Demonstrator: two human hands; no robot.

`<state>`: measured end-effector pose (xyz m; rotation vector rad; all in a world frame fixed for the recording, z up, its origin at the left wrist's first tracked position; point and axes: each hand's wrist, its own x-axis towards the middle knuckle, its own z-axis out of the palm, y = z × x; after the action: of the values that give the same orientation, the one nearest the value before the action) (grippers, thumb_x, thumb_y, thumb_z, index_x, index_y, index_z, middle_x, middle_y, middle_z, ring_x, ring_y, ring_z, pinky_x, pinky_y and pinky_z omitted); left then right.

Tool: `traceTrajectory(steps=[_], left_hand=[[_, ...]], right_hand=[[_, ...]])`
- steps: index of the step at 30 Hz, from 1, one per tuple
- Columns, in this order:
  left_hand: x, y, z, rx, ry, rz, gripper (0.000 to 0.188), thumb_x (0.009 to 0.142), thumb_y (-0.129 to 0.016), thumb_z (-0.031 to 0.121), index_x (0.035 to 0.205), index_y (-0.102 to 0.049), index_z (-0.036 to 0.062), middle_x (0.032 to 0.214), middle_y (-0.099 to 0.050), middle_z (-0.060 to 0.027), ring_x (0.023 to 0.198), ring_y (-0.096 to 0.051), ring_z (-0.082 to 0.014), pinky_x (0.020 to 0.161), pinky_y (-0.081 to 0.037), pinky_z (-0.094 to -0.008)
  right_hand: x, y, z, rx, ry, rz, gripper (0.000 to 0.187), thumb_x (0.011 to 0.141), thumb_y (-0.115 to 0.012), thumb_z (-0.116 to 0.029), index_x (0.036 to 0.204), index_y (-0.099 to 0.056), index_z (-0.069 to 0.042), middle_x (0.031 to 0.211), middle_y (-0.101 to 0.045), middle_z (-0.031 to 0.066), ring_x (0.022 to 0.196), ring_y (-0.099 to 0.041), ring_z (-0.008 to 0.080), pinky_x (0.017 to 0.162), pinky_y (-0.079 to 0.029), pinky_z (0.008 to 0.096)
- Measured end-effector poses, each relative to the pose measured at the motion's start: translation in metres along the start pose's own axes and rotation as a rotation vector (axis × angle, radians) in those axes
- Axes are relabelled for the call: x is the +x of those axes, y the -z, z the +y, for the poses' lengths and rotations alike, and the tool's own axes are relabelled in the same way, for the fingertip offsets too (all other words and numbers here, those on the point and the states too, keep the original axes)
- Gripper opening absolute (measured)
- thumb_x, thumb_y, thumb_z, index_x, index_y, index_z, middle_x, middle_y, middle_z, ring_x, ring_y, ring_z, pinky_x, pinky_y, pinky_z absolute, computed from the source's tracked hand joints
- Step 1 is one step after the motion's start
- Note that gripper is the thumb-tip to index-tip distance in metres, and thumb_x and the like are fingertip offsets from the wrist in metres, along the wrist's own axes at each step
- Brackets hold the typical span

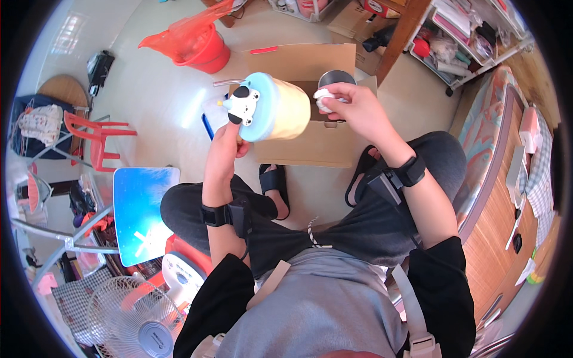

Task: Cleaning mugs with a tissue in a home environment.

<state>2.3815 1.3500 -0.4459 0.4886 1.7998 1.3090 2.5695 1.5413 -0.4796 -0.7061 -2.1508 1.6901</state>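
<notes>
My left hand (222, 148) grips a cream-yellow cup (291, 110), tipped on its side with its light blue lid (265, 119) toward the left. A black-and-white animal figure (243, 106) decorates the lid, and a straw (227, 82) sticks out past it. Between the thumb and fingers of my right hand (365, 112) is a crumpled white tissue (323, 100), close to the cup's base. Both hands are above an open cardboard box (304, 154). Behind my right hand shows a dark round object (336, 77), partly hidden, its kind unclear.
A red bucket with a plastic bag (206, 52) stands beyond the box at left. A red chair (98, 136), a blue-topped small table (143, 203) and a fan (143, 325) are on my left. A wooden bed edge (492, 161) runs along my right, below a loaded shelf (456, 45).
</notes>
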Motion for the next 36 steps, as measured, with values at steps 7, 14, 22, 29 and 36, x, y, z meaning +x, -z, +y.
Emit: traceTrajectory(steps=[7,14,22,29,36], left_hand=[[-0.003,-0.011,0.004,-0.004,0.014,-0.123,0.031,0.094,-0.032,0.028,0.083,-0.05,0.0051,0.061,-0.042,-0.0002,0.049,-0.033,-0.007,0.046,-0.022,-0.0221],[-0.002,-0.009,0.003,-0.054,0.002,-0.07,0.032,0.094,-0.031,0.027,0.083,-0.05,0.0037,0.062,-0.044,-0.0014,0.05,-0.034,-0.008,0.046,-0.023,-0.0223],[0.002,-0.005,-0.004,-0.05,-0.023,0.065,0.042,0.093,-0.044,0.042,0.07,-0.049,0.0076,0.058,-0.041,0.0027,0.05,-0.033,-0.0052,0.046,-0.022,-0.0211],[0.0,-0.017,0.0,0.029,0.024,0.095,0.045,0.092,-0.043,0.046,0.068,-0.049,0.0085,0.059,-0.038,0.0045,0.054,-0.03,-0.0047,0.049,-0.023,-0.0198],[0.008,-0.028,-0.01,-0.018,0.101,0.125,0.05,0.091,-0.04,0.054,0.078,-0.054,0.0073,0.061,-0.047,0.0009,0.051,-0.039,-0.0054,0.048,-0.027,-0.0187]], right_hand=[[-0.004,0.002,-0.029,0.553,-0.247,0.055,0.025,0.085,-0.06,-0.01,0.106,-0.056,0.002,0.097,-0.063,0.0065,0.086,-0.061,0.0108,0.076,-0.05,0.0226],[-0.001,0.001,-0.026,0.717,-0.206,0.03,0.019,0.08,-0.063,-0.007,0.095,-0.056,0.002,0.093,-0.061,0.009,0.082,-0.061,0.0119,0.073,-0.052,0.0226],[-0.001,-0.006,-0.032,0.399,-0.204,-0.033,0.02,0.078,-0.067,-0.014,0.091,-0.061,0.0,0.085,-0.062,0.0042,0.072,-0.057,0.008,0.067,-0.047,0.021],[0.007,-0.006,-0.028,0.315,-0.158,0.245,0.022,0.078,-0.068,-0.019,0.091,-0.062,-0.002,0.078,-0.061,0.0012,0.067,-0.055,0.0069,0.06,-0.046,0.0222],[0.004,-0.016,-0.025,0.316,-0.16,0.158,0.02,0.078,-0.068,-0.017,0.086,-0.061,0.0,0.076,-0.061,0.0032,0.068,-0.056,0.0085,0.063,-0.047,0.024]])
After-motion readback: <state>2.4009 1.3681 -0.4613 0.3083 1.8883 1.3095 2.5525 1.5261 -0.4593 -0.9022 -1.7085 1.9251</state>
